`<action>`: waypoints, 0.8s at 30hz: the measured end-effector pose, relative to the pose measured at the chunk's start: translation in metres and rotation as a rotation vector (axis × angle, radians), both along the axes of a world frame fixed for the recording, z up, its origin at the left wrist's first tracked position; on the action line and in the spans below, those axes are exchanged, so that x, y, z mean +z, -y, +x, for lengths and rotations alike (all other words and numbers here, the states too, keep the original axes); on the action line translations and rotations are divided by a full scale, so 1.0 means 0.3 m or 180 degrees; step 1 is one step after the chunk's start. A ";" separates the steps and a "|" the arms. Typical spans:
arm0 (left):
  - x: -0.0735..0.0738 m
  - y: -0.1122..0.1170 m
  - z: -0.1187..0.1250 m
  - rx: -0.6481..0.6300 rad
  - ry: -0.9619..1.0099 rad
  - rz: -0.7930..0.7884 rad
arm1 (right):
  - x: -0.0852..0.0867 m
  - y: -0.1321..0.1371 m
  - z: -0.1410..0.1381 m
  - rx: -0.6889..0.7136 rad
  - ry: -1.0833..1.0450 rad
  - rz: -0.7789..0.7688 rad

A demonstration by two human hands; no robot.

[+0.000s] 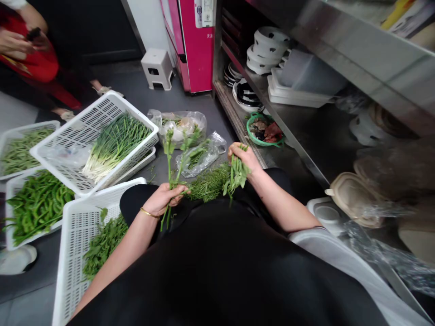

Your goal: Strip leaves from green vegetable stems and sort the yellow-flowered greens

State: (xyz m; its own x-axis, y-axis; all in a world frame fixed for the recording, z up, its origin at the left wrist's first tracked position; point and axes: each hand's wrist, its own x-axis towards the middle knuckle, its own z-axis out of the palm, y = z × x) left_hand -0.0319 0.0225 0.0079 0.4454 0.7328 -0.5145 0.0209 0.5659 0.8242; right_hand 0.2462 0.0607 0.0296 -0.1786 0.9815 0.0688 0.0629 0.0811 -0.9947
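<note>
Green stems (169, 160) stand pinched in the left hand (166, 198), beside the nearest white basket's far right corner (144, 180); the right hand (246, 158) clutches a leafy bunch (237, 174). A loosened pinch could spill stems.

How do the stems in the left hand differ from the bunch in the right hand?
The stems in the left hand rise mostly above it, while the bunch in the right hand hangs mostly below. The stems are few and spread apart at the top; the bunch is packed closer together. The stems look longer than the bunch. Both are green and leafy.
</note>
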 end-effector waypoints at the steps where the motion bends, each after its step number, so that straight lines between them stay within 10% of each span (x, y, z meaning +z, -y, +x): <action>1: -0.005 -0.009 -0.002 0.0160 -0.0045 0.0075 | 0.006 -0.012 0.022 -0.0271 -0.0302 -0.0279; 6: -0.008 -0.048 0.117 0.0569 0.0231 0.0435 | 0.045 -0.040 -0.019 -0.0489 -0.0695 -0.0578; 11: -0.010 -0.039 0.270 0.0023 0.1496 -0.0222 | 0.053 -0.106 -0.128 -0.1247 -0.0827 -0.0024; 17: -0.025 -0.039 0.193 0.0242 0.1498 -0.0144 | 0.074 -0.195 0.022 -0.1978 -0.1185 0.0153; 24: -0.029 -0.076 0.130 -0.0045 0.0459 -0.0034 | 0.139 -0.095 0.165 -0.0830 -0.0467 0.0356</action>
